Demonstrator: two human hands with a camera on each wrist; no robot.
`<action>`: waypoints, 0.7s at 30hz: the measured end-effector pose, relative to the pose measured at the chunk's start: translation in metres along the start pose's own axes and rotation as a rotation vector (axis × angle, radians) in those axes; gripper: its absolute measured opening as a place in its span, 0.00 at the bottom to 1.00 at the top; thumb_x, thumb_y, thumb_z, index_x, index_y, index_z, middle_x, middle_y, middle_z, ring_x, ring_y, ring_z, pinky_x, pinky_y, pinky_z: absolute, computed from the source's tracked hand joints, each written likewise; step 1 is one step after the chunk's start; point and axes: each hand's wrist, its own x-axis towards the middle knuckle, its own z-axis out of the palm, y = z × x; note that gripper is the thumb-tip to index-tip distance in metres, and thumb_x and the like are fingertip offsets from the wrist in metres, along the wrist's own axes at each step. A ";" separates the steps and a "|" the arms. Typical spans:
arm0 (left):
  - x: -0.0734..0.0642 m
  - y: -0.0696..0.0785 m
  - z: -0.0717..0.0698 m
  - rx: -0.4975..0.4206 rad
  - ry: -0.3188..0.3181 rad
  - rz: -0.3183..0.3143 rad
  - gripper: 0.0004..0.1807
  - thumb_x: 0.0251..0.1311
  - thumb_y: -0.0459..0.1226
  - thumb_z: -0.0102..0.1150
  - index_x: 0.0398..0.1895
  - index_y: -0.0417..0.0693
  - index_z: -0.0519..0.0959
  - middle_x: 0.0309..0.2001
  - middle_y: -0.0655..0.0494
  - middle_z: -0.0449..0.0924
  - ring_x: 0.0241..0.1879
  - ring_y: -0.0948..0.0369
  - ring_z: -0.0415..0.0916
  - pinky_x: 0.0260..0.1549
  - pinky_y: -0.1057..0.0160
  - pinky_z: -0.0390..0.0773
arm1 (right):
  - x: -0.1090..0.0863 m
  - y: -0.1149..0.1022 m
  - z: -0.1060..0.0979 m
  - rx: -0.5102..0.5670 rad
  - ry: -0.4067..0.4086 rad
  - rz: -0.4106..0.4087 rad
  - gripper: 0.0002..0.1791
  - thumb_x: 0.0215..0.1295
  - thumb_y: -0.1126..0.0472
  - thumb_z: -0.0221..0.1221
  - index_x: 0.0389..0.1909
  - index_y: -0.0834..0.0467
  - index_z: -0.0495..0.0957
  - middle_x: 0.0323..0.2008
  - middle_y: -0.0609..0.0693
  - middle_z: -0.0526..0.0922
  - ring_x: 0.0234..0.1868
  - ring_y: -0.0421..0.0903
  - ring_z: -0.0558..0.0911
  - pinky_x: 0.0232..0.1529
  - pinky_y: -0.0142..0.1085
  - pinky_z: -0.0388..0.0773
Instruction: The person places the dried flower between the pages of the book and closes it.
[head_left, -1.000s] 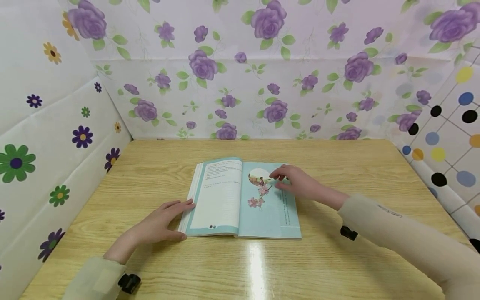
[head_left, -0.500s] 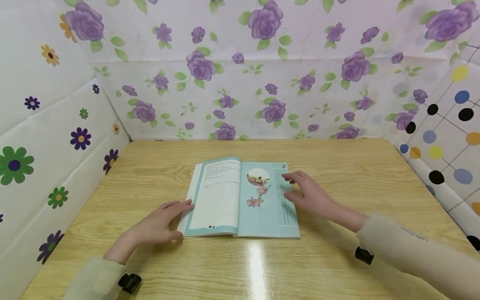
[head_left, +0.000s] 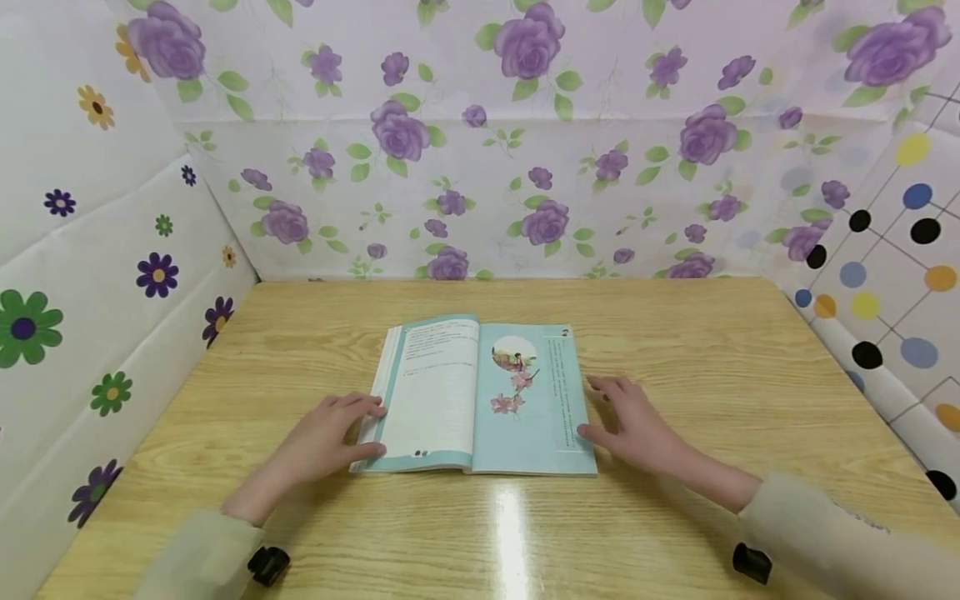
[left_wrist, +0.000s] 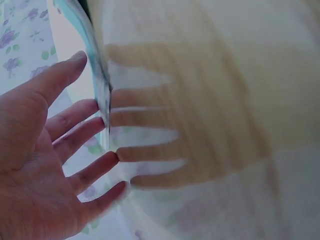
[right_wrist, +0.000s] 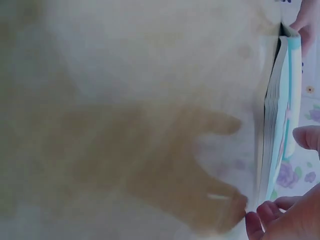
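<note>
An open book [head_left: 438,392] lies on the wooden table [head_left: 660,321], a white text page on the left and a pale blue page with pink blossoms on the right. At its left edge is my left hand [head_left: 318,446], fingers spread and thumb reaching over the lower page corner. The left wrist view shows those fingertips [left_wrist: 117,156] down by the book's side, hardly bent. My right hand [head_left: 637,425] is at the opposite edge, its thumb overlapping the blue page. In the right wrist view, its loosely bent fingers [right_wrist: 267,212] meet the tabletop beside the page stack.
A floral sheet [head_left: 450,167] with purple roses hangs behind the table. To the left stands a white flower-patterned covering [head_left: 112,275], to the right a dotted one [head_left: 892,275]. Each sleeve carries a small black device, such as the one [head_left: 752,563] at the right wrist.
My right hand has drawn back from over the blue page to the book's right edge, nearer the front. My left thumb has shifted onto the lower left page corner.
</note>
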 end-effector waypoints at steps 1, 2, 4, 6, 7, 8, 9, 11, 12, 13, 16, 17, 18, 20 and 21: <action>0.001 0.001 0.001 0.002 0.007 -0.007 0.26 0.55 0.49 0.70 0.54 0.46 0.81 0.63 0.46 0.77 0.59 0.40 0.73 0.57 0.39 0.75 | -0.003 0.000 0.000 -0.012 -0.002 0.004 0.39 0.62 0.50 0.66 0.67 0.69 0.66 0.61 0.66 0.74 0.60 0.62 0.73 0.58 0.57 0.74; 0.002 0.001 0.002 0.002 0.013 -0.015 0.25 0.54 0.48 0.71 0.53 0.47 0.81 0.62 0.46 0.78 0.58 0.41 0.73 0.57 0.40 0.75 | -0.005 0.000 0.000 -0.029 -0.012 0.008 0.39 0.61 0.48 0.66 0.66 0.68 0.67 0.61 0.66 0.73 0.60 0.63 0.72 0.58 0.58 0.73; 0.004 0.002 0.004 -0.009 0.021 -0.034 0.25 0.52 0.47 0.73 0.51 0.47 0.81 0.61 0.46 0.78 0.58 0.42 0.73 0.57 0.41 0.75 | -0.009 0.001 0.001 -0.050 -0.038 0.022 0.40 0.60 0.46 0.66 0.66 0.66 0.69 0.62 0.66 0.73 0.61 0.64 0.71 0.59 0.60 0.71; 0.005 0.002 0.005 -0.033 0.020 -0.046 0.25 0.51 0.46 0.74 0.50 0.46 0.81 0.61 0.46 0.77 0.58 0.42 0.72 0.57 0.41 0.74 | -0.011 0.002 0.000 -0.058 -0.068 0.027 0.41 0.57 0.44 0.67 0.66 0.64 0.70 0.64 0.65 0.71 0.62 0.64 0.69 0.58 0.62 0.69; 0.005 0.001 0.004 -0.048 0.017 -0.053 0.24 0.50 0.46 0.75 0.50 0.47 0.81 0.61 0.46 0.77 0.58 0.42 0.71 0.57 0.42 0.74 | -0.012 0.002 0.000 -0.062 -0.084 0.029 0.42 0.56 0.43 0.68 0.66 0.63 0.70 0.64 0.64 0.71 0.62 0.64 0.69 0.58 0.62 0.68; 0.006 0.001 0.004 -0.064 0.015 -0.065 0.24 0.50 0.45 0.75 0.49 0.47 0.81 0.61 0.45 0.76 0.58 0.42 0.71 0.58 0.42 0.74 | -0.013 0.003 0.000 -0.068 -0.100 0.027 0.43 0.55 0.43 0.69 0.67 0.62 0.70 0.65 0.63 0.69 0.63 0.64 0.68 0.58 0.63 0.68; 0.006 0.001 0.004 -0.081 0.011 -0.076 0.24 0.50 0.45 0.75 0.49 0.46 0.80 0.61 0.45 0.75 0.59 0.42 0.70 0.58 0.42 0.73 | -0.014 0.003 0.000 -0.068 -0.112 0.025 0.44 0.54 0.42 0.69 0.67 0.61 0.69 0.66 0.63 0.69 0.64 0.64 0.67 0.58 0.63 0.67; 0.007 0.002 0.003 -0.115 0.002 -0.094 0.25 0.49 0.44 0.76 0.49 0.45 0.79 0.61 0.42 0.73 0.59 0.41 0.69 0.58 0.41 0.73 | -0.016 0.004 -0.001 -0.068 -0.129 0.016 0.46 0.53 0.42 0.70 0.69 0.61 0.68 0.67 0.62 0.67 0.65 0.64 0.66 0.58 0.64 0.66; 0.007 0.003 0.003 -0.127 -0.001 -0.106 0.27 0.48 0.44 0.76 0.50 0.43 0.78 0.61 0.41 0.72 0.59 0.41 0.68 0.58 0.40 0.72 | -0.017 0.005 0.000 -0.072 -0.134 0.012 0.46 0.53 0.42 0.70 0.69 0.60 0.67 0.68 0.61 0.67 0.65 0.64 0.65 0.57 0.64 0.66; 0.008 0.003 0.003 -0.142 -0.004 -0.121 0.29 0.48 0.44 0.77 0.51 0.41 0.76 0.61 0.39 0.71 0.59 0.40 0.67 0.58 0.40 0.72 | -0.018 0.005 0.000 -0.074 -0.137 0.010 0.47 0.53 0.42 0.70 0.70 0.60 0.67 0.68 0.61 0.67 0.65 0.64 0.65 0.58 0.64 0.66; 0.009 0.004 0.002 -0.178 -0.013 -0.155 0.39 0.47 0.44 0.78 0.59 0.37 0.70 0.62 0.37 0.69 0.60 0.41 0.66 0.59 0.40 0.71 | -0.019 0.005 -0.001 -0.071 -0.133 0.000 0.47 0.53 0.42 0.70 0.70 0.60 0.66 0.68 0.61 0.66 0.65 0.64 0.65 0.58 0.65 0.65; 0.010 0.004 0.002 -0.189 -0.015 -0.165 0.43 0.46 0.45 0.78 0.62 0.36 0.67 0.62 0.37 0.69 0.59 0.42 0.65 0.59 0.40 0.71 | -0.020 0.005 -0.001 -0.073 -0.132 -0.001 0.47 0.54 0.42 0.70 0.70 0.60 0.66 0.68 0.61 0.66 0.65 0.64 0.65 0.58 0.65 0.65; 0.011 0.004 0.002 -0.199 -0.018 -0.170 0.45 0.46 0.45 0.78 0.65 0.36 0.65 0.62 0.37 0.69 0.59 0.42 0.65 0.59 0.41 0.71 | -0.020 0.005 -0.001 -0.073 -0.131 -0.003 0.47 0.54 0.42 0.70 0.70 0.60 0.66 0.68 0.61 0.67 0.65 0.64 0.65 0.58 0.65 0.65; 0.012 0.003 0.002 -0.220 -0.021 -0.170 0.50 0.46 0.45 0.78 0.69 0.37 0.61 0.62 0.37 0.68 0.59 0.43 0.64 0.58 0.41 0.70 | -0.021 0.005 -0.001 -0.075 -0.131 -0.004 0.47 0.54 0.41 0.70 0.70 0.61 0.66 0.68 0.61 0.67 0.65 0.64 0.65 0.59 0.65 0.64; 0.012 0.003 0.002 -0.226 -0.024 -0.168 0.51 0.46 0.45 0.78 0.70 0.37 0.59 0.63 0.37 0.68 0.59 0.43 0.64 0.58 0.41 0.70 | -0.021 0.005 -0.001 -0.075 -0.131 -0.004 0.47 0.54 0.41 0.70 0.70 0.61 0.66 0.68 0.61 0.66 0.65 0.64 0.65 0.59 0.65 0.64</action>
